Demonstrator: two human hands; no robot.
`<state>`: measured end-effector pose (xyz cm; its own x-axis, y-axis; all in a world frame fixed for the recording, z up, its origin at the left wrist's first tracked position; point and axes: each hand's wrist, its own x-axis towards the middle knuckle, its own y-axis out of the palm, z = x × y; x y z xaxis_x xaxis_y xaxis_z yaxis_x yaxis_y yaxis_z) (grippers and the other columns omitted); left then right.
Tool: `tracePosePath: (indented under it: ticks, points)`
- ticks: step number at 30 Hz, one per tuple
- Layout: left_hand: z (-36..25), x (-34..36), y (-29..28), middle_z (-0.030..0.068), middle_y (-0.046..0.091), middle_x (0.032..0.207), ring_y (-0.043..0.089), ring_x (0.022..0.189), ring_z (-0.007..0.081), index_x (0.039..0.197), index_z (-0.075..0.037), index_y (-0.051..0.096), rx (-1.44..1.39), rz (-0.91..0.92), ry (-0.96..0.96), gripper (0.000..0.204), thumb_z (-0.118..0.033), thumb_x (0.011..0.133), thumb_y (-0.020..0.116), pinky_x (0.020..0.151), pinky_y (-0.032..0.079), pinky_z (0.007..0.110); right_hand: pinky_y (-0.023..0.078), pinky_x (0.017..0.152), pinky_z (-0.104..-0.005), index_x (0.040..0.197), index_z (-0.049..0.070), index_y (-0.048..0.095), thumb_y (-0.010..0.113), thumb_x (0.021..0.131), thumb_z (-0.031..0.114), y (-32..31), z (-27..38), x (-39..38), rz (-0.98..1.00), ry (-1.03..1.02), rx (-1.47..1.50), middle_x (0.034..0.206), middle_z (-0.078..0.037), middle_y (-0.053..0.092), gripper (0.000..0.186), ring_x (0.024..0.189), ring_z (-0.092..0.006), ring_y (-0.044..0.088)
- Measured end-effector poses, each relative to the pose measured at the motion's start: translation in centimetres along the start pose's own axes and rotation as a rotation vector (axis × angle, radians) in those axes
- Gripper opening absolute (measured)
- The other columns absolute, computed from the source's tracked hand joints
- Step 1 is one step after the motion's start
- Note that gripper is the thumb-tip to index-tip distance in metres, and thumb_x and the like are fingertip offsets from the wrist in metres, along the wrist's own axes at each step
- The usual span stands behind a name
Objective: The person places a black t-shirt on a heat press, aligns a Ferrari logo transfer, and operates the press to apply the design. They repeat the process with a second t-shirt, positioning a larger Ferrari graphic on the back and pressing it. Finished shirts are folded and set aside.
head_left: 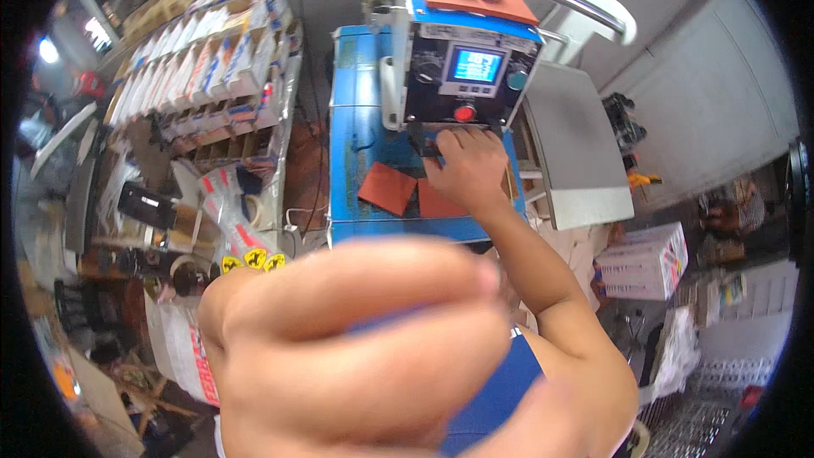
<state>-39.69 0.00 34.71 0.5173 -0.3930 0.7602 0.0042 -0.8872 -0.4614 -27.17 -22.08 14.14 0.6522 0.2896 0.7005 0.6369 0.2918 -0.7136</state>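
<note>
Blurred left hand (365,348) hides much of a blue shirt (502,394); fingers bent, any grip too smeared to tell.
Right hand (472,168) at the lower front of the machine (437,97), its grasp unclear; two red squares (388,189) lie on the blue table (354,85), one partly behind that hand.

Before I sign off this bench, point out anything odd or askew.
One reddish pad is turned askew on the blue table, beside a straighter pad. The left hand looms large and blurred, hiding much of the view.
</note>
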Motion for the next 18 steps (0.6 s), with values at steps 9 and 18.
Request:
tracePosePath:
  ticks: [9, 18]
  points:
    - [11.4, -10.4, 4.0, 0.0142, 0.070, 0.107, 0.069, 0.096, 0.0341, 0.104, -0.005, 0.070, -0.115, 0.280, -0.207, 0.027, 0.003, 0.078, 0.068, 0.085, 0.055, 0.042, 0.053, 0.076, -0.0462, 0.092, 0.008, 0.061, 0.078, 0.078, 0.031, -2.4, 0.1, 0.4, 0.200, -0.039, 0.066, 0.089, -0.014, 0.068, 0.031, 0.085, -0.0341, 0.069]
    - [20.9, -49.9, 10.3, 0.0260, 0.072, 0.112, 0.071, 0.104, 0.0405, 0.110, -0.003, 0.075, 0.482, 0.207, -1.670, 0.031, -0.024, 0.091, 0.061, 0.090, 0.054, 0.048, 0.057, 0.071, -0.0479, 0.092, 0.003, 0.063, 0.071, 0.088, 0.043, -2.5, 1.2, 2.4, 0.513, 0.067, 0.171, 0.086, -0.018, 0.071, 0.041, 0.081, -0.0374, 0.071]
